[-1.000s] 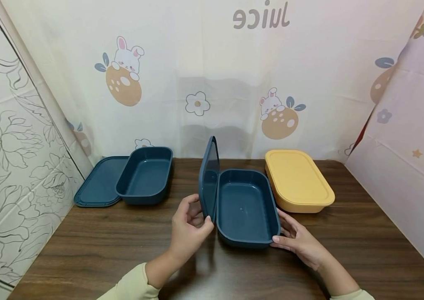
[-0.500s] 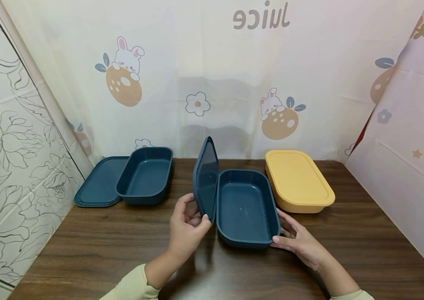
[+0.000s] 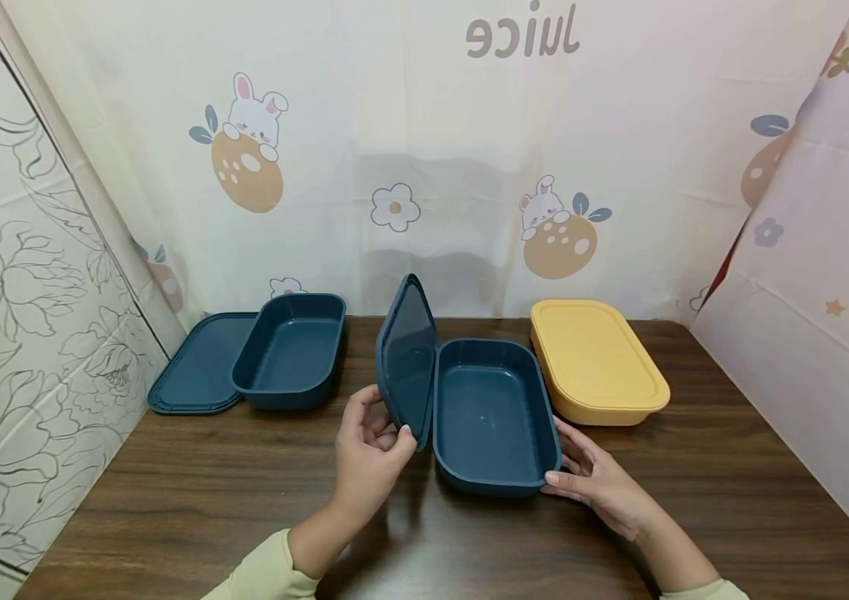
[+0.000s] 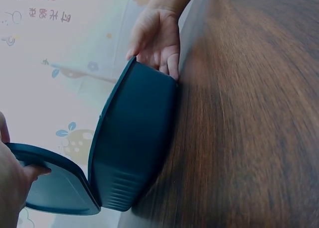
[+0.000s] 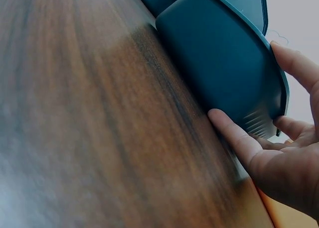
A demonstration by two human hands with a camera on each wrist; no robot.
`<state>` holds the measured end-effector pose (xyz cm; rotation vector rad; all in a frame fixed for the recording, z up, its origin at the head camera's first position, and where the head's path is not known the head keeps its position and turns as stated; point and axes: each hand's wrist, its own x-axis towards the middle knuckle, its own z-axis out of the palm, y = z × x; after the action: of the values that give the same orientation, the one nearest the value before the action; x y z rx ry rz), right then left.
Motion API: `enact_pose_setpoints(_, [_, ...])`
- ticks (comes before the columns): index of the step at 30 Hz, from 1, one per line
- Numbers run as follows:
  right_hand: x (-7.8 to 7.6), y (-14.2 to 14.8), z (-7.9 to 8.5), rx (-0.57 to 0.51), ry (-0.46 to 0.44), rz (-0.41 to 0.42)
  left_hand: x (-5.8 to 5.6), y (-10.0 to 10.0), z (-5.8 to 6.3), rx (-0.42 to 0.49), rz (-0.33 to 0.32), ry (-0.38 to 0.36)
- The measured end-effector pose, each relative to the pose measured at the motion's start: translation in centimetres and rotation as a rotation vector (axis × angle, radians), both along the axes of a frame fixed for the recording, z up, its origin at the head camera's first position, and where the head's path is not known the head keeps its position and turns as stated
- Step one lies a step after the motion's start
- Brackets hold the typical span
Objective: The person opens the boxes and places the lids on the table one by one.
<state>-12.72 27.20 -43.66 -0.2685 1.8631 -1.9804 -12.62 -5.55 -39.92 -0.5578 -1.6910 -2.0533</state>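
Note:
An uncovered dark blue food container (image 3: pixel 499 417) sits in the middle of the wooden table. At its left side a matching lid (image 3: pixel 411 358) stands tilted away from the container, its lower edge close to the container's rim. My left hand (image 3: pixel 367 467) pinches this lid near its front corner, thumb on the inner face. On the container's front right corner my right hand (image 3: pixel 607 492) keeps its grip. In the right wrist view its thumb lies at the rim and its fingers against the container's side wall (image 5: pixel 219 58). The left hand's fingers are partly hidden behind the lid.
A second dark blue container (image 3: pixel 291 354) stands at the back left, overlapping a flat dark blue lid (image 3: pixel 202 367). A yellow lidded container (image 3: pixel 600 358) lies close to the right of the middle container. A printed curtain (image 3: pixel 424 108) hangs behind the table (image 3: pixel 259 500).
My left hand has tipped the lid further to the left, away from the container, showing more of its inner face. The right hand and the containers have stayed in place.

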Motion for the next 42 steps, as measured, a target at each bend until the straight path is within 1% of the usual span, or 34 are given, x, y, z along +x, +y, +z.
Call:
enact_pose_setpoints(5, [0.0,0.0,0.0,0.005,-0.01,-0.009,-0.1,-0.1,0.0,0.018,0.013,-0.017])
enact_pose_setpoints(12, [0.0,0.0,-0.1,-0.002,0.009,0.001,-0.4,-0.2,0.0,0.05,0.035,-0.048])
enact_pose_setpoints(19, [0.0,0.1,-0.1,0.002,0.01,0.001,-0.6,-0.3,0.1,0.078,0.05,-0.121])
enact_pose_setpoints(35, [0.0,0.0,-0.1,-0.002,0.011,0.009,-1.2,-0.4,-0.3,0.16,0.042,-0.22])
enact_pose_setpoints(42, [0.0,0.1,-0.1,-0.005,0.016,0.013,-1.5,-0.4,-0.8,0.172,0.043,-0.279])
